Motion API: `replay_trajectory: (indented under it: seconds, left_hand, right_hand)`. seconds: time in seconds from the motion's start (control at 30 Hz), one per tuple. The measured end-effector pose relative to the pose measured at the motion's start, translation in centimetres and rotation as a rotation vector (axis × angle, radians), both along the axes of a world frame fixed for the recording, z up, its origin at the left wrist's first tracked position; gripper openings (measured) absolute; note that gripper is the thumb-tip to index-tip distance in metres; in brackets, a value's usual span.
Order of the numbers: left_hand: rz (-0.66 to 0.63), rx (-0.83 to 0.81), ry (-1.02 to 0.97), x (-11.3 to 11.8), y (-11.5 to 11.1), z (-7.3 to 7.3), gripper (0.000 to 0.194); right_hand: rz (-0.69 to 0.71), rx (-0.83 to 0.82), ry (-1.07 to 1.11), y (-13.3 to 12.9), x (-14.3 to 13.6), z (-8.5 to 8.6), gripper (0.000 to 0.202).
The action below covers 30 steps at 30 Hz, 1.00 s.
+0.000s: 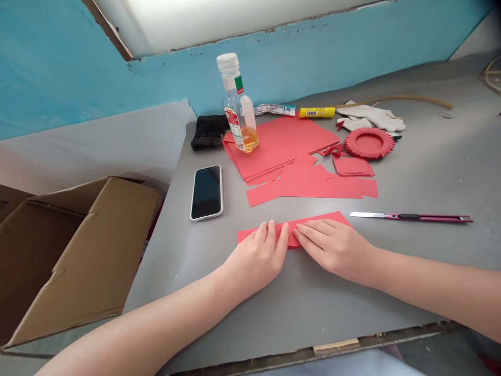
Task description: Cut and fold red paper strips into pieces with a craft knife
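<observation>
A long red paper strip (293, 237) lies on the grey table (219, 324) near its front. On the strip's left half rests my left hand (260, 256), its fingertips pressing down and slightly apart. My right hand (332, 243) presses on the right half, fingers close together and nearly meeting the left ones. The thumbs are hidden beneath the hands. Behind the strip lie cut red paper pieces (309, 183) and a stack of red sheets (282, 143). A box cutter (410, 216) with its blade out lies to the right of my right hand.
A phone (207, 192) lies at the left. Farther back stand a bottle (240, 109), a yellow glue stick (317, 112), white gloves (370, 117), a red pleated ring (369, 143) and a black cloth (209, 133). An open cardboard box (86, 261) is left of the table.
</observation>
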<state>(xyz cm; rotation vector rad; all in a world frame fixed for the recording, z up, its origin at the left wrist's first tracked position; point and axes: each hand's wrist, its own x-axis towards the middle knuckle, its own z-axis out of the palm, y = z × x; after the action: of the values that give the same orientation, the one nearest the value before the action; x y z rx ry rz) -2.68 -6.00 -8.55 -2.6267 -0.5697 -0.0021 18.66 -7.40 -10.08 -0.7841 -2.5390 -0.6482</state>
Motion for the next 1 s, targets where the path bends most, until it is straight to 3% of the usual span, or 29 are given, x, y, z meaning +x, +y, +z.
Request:
replay_trajectory:
  seconds: [0.53, 0.7, 1.0]
  left_hand:
    - [-0.025, 0.000, -0.086, 0.3, -0.4, -0.7, 0.037]
    - [0.045, -0.106, -0.148, 0.3, -0.8, -0.5, 0.073]
    - [0.016, -0.362, -0.095, -0.8, -0.7, 0.5, 0.098]
  right_hand:
    - [0.018, -0.011, 0.012, -0.2, -0.4, 0.1, 0.017]
    - [0.019, -0.140, -0.030, 0.3, -0.3, 0.2, 0.025]
    - [0.060, -0.369, -0.042, 0.7, 0.9, 0.1, 0.035]
